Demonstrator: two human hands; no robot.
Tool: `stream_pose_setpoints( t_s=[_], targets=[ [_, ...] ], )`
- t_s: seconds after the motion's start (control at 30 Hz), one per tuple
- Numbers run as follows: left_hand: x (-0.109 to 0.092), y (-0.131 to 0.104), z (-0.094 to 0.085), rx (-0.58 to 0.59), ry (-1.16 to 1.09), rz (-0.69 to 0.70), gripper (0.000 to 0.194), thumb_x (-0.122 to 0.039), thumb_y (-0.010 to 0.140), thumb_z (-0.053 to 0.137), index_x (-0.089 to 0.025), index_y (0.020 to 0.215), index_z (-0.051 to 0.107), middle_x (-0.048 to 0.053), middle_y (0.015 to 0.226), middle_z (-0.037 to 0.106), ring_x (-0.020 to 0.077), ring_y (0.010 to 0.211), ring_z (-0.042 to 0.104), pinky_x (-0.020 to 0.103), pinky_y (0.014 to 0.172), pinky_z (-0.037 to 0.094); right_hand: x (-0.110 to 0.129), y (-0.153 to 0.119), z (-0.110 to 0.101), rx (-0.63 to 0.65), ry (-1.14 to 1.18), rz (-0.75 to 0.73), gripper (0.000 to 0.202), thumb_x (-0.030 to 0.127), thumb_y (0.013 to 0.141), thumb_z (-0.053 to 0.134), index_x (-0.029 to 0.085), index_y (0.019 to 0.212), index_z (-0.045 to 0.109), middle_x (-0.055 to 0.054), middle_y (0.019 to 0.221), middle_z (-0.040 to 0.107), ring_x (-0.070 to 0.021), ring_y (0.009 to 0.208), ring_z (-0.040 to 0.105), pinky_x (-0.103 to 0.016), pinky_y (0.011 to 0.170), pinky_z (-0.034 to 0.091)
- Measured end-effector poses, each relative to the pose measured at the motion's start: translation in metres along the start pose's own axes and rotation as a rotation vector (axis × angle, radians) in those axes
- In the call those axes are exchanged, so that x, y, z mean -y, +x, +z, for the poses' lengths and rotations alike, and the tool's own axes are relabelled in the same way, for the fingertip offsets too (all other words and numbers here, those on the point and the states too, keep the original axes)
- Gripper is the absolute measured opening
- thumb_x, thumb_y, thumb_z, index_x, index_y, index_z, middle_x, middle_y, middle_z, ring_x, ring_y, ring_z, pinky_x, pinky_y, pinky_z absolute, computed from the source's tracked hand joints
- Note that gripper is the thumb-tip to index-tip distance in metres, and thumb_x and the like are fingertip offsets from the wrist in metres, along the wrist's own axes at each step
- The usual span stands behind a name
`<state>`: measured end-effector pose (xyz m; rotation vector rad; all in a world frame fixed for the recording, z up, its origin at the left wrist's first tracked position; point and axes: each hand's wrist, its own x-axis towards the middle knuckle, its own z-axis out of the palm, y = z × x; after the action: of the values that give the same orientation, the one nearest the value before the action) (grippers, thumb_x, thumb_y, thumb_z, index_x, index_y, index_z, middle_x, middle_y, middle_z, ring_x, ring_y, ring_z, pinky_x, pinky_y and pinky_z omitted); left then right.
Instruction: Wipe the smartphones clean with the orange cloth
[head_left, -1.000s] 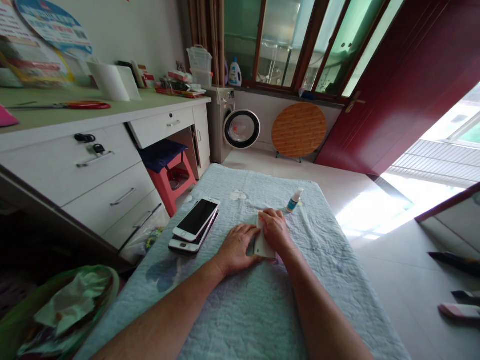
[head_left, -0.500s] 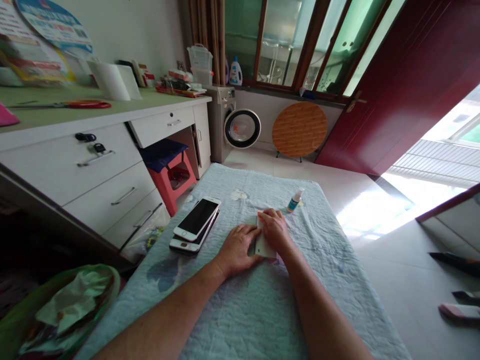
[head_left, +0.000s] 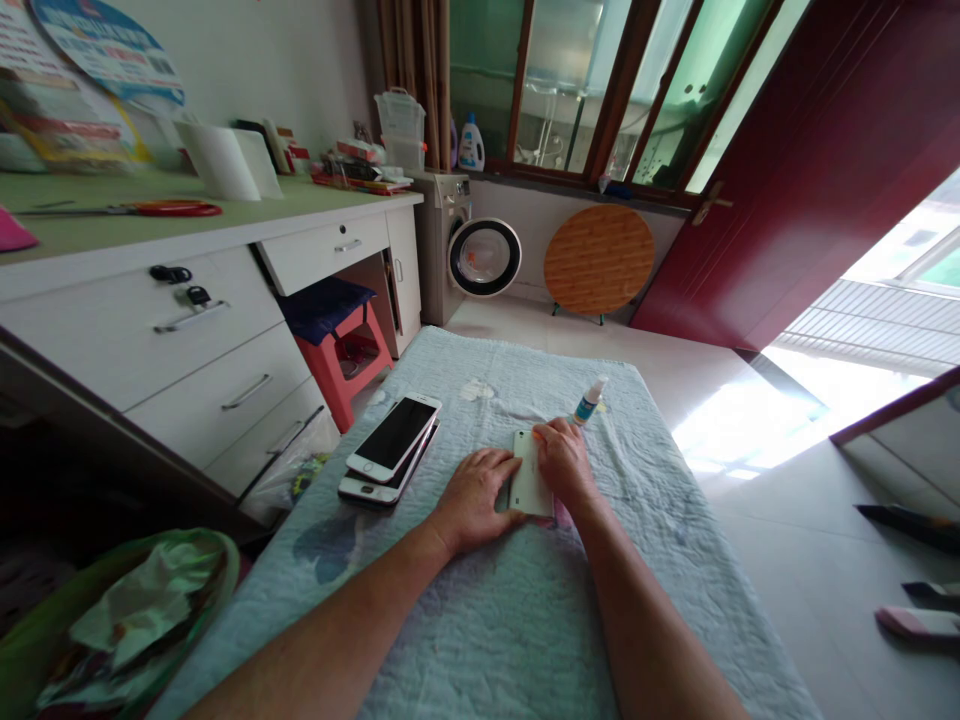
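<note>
A white phone lies back side up on the quilt. My left hand steadies its left edge, fingertips at the upper part and thumb at the lower corner. My right hand rests curled on its upper right side, and a small bit of orange shows at the fingertips; what it belongs to is hidden. Beyond the right hand stands a small spray bottle with a white cap and blue label. To the left, a white phone with a black screen leans across another phone.
The pale blue quilt covers the surface under my hands. A red stool and a white desk stand at the left. A waste bin with crumpled paper is at the lower left. An open washing machine stands behind.
My right hand has slid right across the phone's back, uncovering more of it. My left hand and the phone have stayed in place.
</note>
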<state>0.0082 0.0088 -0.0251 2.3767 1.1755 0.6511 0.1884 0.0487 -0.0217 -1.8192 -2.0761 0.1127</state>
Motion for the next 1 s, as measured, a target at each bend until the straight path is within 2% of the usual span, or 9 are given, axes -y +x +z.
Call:
stream_pose_setpoints(
  t_s=[0.23,0.43,0.7,1.0],
  targets=[
    [0.0,0.001,0.001,-0.001,-0.008,0.004,0.068,-0.049,0.069,0.076,-0.02,0.127,0.056,0.01,0.127,0.058,0.0303,0.117,0.05,0.044,0.106,0.036,0.005,0.0,0.0,0.031,-0.026,-0.012,0.027,0.016,0.092,0.045,0.021,0.102,0.07,-0.007,0.102,0.062,-0.0199,0.093,0.049,-0.028,0.085,0.033],
    [-0.001,0.001,0.001,-0.004,-0.017,-0.001,0.071,-0.058,0.07,0.073,-0.021,0.129,0.055,0.009,0.125,0.059,0.0305,0.116,0.051,0.044,0.105,0.037,0.014,0.002,0.003,0.089,-0.014,-0.044,0.03,0.019,0.093,0.044,0.024,0.109,0.068,-0.006,0.115,0.06,-0.0213,0.097,0.046,-0.031,0.085,0.032],
    [0.0,0.001,0.002,-0.012,-0.03,0.003,0.071,-0.051,0.069,0.076,-0.022,0.13,0.054,0.008,0.127,0.058,0.0298,0.118,0.05,0.044,0.107,0.035,0.023,-0.002,0.001,0.101,0.02,-0.105,0.03,0.024,0.094,0.045,0.028,0.116,0.065,-0.004,0.12,0.06,-0.022,0.101,0.044,-0.032,0.084,0.029],
    [-0.001,0.001,0.001,-0.009,-0.029,0.002,0.072,-0.053,0.07,0.075,-0.021,0.131,0.054,0.009,0.128,0.058,0.0306,0.119,0.049,0.044,0.108,0.035,0.02,0.0,0.007,0.083,0.046,-0.091,0.029,0.024,0.093,0.045,0.03,0.111,0.067,-0.002,0.117,0.061,-0.0213,0.099,0.045,-0.032,0.085,0.028]
  ],
)
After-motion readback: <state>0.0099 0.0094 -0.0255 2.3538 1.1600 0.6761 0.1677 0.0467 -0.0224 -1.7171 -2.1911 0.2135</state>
